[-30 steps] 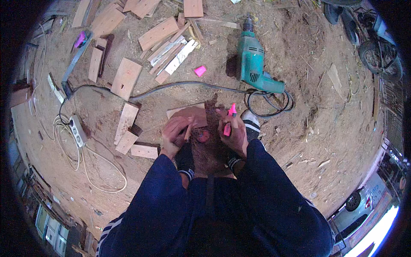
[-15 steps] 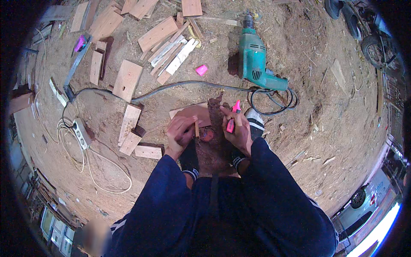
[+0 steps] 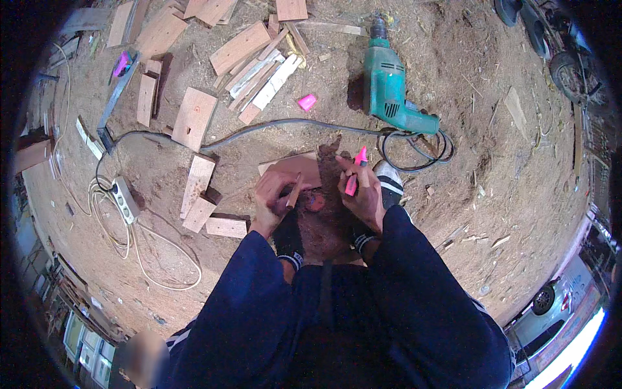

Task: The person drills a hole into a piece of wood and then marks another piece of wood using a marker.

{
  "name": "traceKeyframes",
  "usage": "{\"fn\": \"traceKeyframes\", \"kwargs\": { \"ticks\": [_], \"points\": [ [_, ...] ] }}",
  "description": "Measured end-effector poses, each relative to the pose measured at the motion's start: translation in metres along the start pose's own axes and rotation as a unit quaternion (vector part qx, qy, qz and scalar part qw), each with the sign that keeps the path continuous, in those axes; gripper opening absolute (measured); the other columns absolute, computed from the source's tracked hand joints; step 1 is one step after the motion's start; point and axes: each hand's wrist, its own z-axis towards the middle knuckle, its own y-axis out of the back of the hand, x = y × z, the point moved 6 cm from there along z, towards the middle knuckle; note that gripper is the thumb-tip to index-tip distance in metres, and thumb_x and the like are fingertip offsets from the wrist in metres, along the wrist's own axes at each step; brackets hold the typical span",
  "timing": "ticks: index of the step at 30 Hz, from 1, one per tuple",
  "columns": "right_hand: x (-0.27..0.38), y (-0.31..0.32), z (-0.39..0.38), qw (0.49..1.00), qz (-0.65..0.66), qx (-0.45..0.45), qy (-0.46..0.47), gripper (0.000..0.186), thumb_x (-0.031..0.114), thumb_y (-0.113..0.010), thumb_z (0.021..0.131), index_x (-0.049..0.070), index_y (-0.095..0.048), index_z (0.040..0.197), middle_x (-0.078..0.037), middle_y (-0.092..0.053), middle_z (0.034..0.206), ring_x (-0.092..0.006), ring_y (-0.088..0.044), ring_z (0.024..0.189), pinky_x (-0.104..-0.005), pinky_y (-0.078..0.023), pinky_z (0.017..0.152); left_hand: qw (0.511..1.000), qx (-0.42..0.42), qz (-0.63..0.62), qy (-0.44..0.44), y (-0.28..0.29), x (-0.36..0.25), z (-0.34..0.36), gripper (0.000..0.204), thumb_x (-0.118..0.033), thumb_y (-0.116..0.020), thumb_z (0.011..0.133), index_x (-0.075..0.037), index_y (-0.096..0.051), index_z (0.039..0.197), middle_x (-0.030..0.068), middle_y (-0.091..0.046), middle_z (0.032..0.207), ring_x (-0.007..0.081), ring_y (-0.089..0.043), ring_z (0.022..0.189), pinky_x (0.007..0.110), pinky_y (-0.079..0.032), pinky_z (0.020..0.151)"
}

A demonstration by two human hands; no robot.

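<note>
My left hand (image 3: 272,198) is closed on a narrow wooden stick (image 3: 294,190), held at a tilt. My right hand (image 3: 359,201) grips a pink marker (image 3: 356,170), tip upward. A flat board (image 3: 288,162) lies just beyond my hands, partly shaded. A round reddish item (image 3: 315,201), too shaded to name, sits between my hands. A loose pink cap (image 3: 307,102) is on the dirt farther forward, left of a teal drill (image 3: 385,84).
Cut wood blocks (image 3: 194,118) lie scattered ahead and left. A dark cord (image 3: 259,126) crosses to coils beside the drill. A power strip (image 3: 124,200) with white cable is left. Metal bar (image 3: 120,97), car (image 3: 564,292), wheel (image 3: 565,76) and a person's blurred head (image 3: 139,360) are around the rim.
Both hands have shifted slightly right in the picture, along with the ground items. The stick in my left hand is more tilted than half a second ago. The blurred head has appeared at lower left.
</note>
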Motion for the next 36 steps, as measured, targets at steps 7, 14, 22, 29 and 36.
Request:
{"fn": "traceKeyframes", "kwargs": {
  "ticks": [7, 14, 22, 29, 36],
  "points": [
    [-0.004, -0.005, -0.001, 1.0, 0.009, -0.008, 0.007, 0.089, -0.008, -0.078, 0.063, 0.009, -0.052, 0.147, -0.008, -0.061, 0.094, -0.0269, -0.063, 0.087, -0.0364, -0.053, 0.077, 0.999, -0.017, -0.047, -0.007, 0.002, 0.004, -0.004, 0.019, -0.005, -0.085, 0.079, -0.006, -0.072, 0.092, 0.0116, -0.076, 0.095, 0.0283, -0.073, 0.086, 0.04, -0.057, 0.075],
    [-0.004, 0.002, -0.002, 0.999, -0.029, -0.027, -0.03, 0.062, -0.006, -0.07, 0.079, 0.008, -0.06, 0.138, -0.013, -0.061, 0.089, -0.0329, -0.062, 0.082, -0.0405, -0.053, 0.076, 0.995, 0.062, 0.001, -0.074, -0.006, -0.004, 0.0, 0.036, -0.001, -0.077, 0.076, -0.01, -0.074, 0.111, 0.0057, -0.075, 0.108, 0.0264, -0.071, 0.094, 0.039, -0.054, 0.084],
    [-0.006, -0.001, 0.001, 0.998, -0.034, -0.042, -0.032, 0.052, -0.004, -0.07, 0.084, 0.005, -0.061, 0.135, -0.014, -0.065, 0.092, -0.0308, -0.064, 0.08, -0.0408, -0.054, 0.073, 0.997, 0.039, -0.004, -0.064, -0.002, 0.0, -0.003, 0.032, 0.0, -0.078, 0.076, -0.009, -0.075, 0.107, 0.0066, -0.075, 0.105, 0.0266, -0.071, 0.094, 0.039, -0.055, 0.083],
    [-0.004, -0.001, 0.001, 0.998, -0.02, -0.051, -0.004, 0.042, -0.003, -0.07, 0.089, 0.005, -0.064, 0.129, -0.015, -0.065, 0.093, -0.0319, -0.067, 0.081, -0.0396, -0.055, 0.071, 0.999, 0.031, -0.013, -0.036, -0.002, 0.009, -0.009, 0.049, 0.0, -0.074, 0.062, -0.007, -0.075, 0.11, 0.0084, -0.075, 0.107, 0.0297, -0.07, 0.097, 0.041, -0.056, 0.086],
    [-0.008, -0.003, -0.001, 0.999, -0.024, -0.029, -0.003, 0.08, -0.011, -0.075, 0.066, 0.007, -0.056, 0.142, -0.01, -0.063, 0.093, -0.0311, -0.064, 0.086, -0.0403, -0.053, 0.076, 0.999, -0.006, -0.004, -0.047, 0.001, 0.007, -0.005, 0.022, -0.005, -0.086, 0.077, -0.008, -0.078, 0.097, 0.0074, -0.077, 0.096, 0.0255, -0.074, 0.086, 0.036, -0.058, 0.075]
  ]
}}
